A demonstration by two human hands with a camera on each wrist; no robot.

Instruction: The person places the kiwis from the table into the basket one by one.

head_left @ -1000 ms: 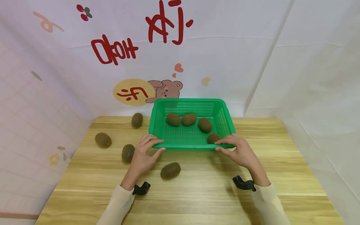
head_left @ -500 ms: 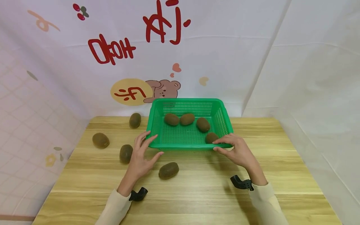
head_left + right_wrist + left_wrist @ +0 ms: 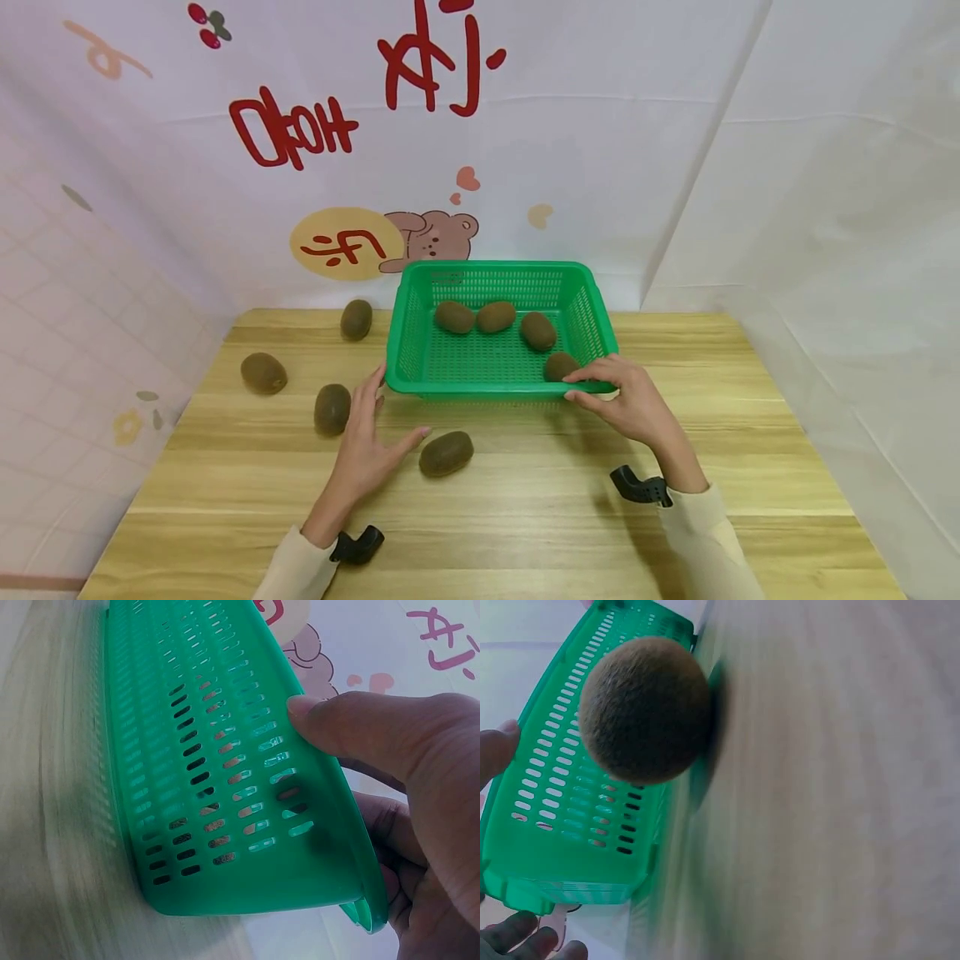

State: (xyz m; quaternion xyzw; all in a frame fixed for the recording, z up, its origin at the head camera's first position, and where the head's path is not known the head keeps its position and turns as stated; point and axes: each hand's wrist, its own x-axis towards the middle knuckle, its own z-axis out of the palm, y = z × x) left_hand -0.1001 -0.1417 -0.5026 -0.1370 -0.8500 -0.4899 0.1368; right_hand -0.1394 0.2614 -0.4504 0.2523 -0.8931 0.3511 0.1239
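Green basket (image 3: 480, 388) is set on the table (image 3: 525, 533), one kiwifruit (image 3: 446, 454) before it. Its near right corner is gripped by the right hand (image 3: 635, 404); beside its near left corner the left hand (image 3: 364, 454) is seen, fingers spread. Four kiwifruits (image 3: 496, 317) inside it are shown by the head view, mere brown patches through its slots by the right wrist view.

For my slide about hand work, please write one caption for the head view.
Right hand grips a green basket holding four kiwis; left hand nears its corner; four loose kiwis lie outside.
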